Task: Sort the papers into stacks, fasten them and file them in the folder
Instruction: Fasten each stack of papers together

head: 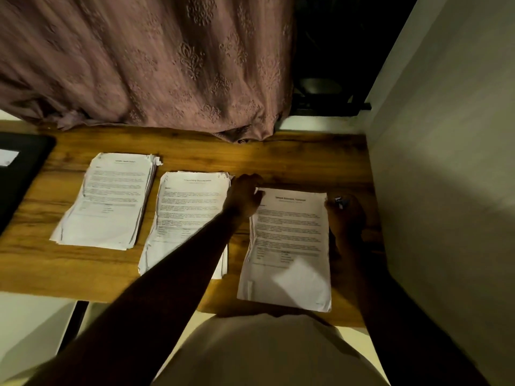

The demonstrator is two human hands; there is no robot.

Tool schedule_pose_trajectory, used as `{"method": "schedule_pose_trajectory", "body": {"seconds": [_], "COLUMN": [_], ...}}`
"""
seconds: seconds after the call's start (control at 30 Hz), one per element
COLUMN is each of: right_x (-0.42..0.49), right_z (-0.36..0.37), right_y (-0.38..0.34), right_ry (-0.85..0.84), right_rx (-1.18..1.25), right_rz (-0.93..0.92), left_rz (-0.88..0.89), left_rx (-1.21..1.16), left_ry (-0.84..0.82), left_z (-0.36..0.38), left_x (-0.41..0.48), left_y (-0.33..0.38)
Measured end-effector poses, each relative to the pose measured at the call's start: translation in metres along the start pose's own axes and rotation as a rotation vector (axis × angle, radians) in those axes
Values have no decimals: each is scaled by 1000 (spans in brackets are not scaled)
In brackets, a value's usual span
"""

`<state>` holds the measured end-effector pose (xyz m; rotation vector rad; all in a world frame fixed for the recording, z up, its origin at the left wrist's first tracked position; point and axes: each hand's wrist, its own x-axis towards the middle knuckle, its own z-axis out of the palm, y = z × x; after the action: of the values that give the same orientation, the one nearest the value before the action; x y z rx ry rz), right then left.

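Three stacks of printed papers lie side by side on the wooden desk [195,285]: a left stack [106,201], a middle stack [189,213] and a right stack [289,246]. My left hand [245,196] grips the top left corner of the right stack, and its forearm crosses over the middle stack. At the top right corner of that same stack my right hand [345,215] holds a small dark clip [340,202] in its fingers. A black folder [19,174] lies at the desk's far left, partly out of frame.
A mauve patterned curtain [156,65] hangs behind the desk and bunches on its back edge. A pale wall [446,162] closes off the right side right beside my right hand. The desk's front edge is close to my body.
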<state>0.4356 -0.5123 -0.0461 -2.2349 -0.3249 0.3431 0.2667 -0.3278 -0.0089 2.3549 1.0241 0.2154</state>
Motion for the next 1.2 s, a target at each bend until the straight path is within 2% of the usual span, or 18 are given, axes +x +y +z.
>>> {"method": "schedule_pose_trajectory", "body": {"seconds": [0.07, 0.17, 0.27, 0.33, 0.4, 0.47, 0.57, 0.67, 0.87, 0.93, 1.03, 1.13, 1.2], "right_x": [-4, -9, -22, -34, -45, -53, -63, -67, -78, -85, -98, -104, -105], "right_z": [4, 18, 33, 44, 58, 82, 123, 162, 201, 198, 192, 186, 181], "right_y": [-14, -39, -68, -84, -98, -109, -127, -130, -143, -153, -165, -172, -172], "right_ry": [-15, -147, -359, -513, -609, -628, -518, -434, -380, -347, -502, -564, -557], "right_rx": [30, 206, 519, 608, 562, 443, 233, 30, -33, 10, 150, 252, 279], "right_rz": [-10, 70, 231, 269, 234, 173, 111, 77, 138, 178, 350, 338, 286], "left_rz": [-73, -222, -319, -419, -528, -614, -706, -719, -623, -589, -499, -479, -520], "left_rx": [36, 47, 101, 95, 65, 30, 1, -52, -248, -316, -485, -607, -756], "left_ry": [72, 158, 240, 296, 310, 286, 230, 182, 159, 152, 67, -51, -63], "left_z": [-11, -27, -45, -58, -73, -83, -87, -91, -99, -100, -97, -94, -102], "left_x": [-6, -14, -24, -27, -28, -28, -28, -27, -11, -7, -5, -3, -2], "left_y": [-15, -41, -60, -75, -95, -116, -136, -152, -185, -196, -212, -231, -231]}}
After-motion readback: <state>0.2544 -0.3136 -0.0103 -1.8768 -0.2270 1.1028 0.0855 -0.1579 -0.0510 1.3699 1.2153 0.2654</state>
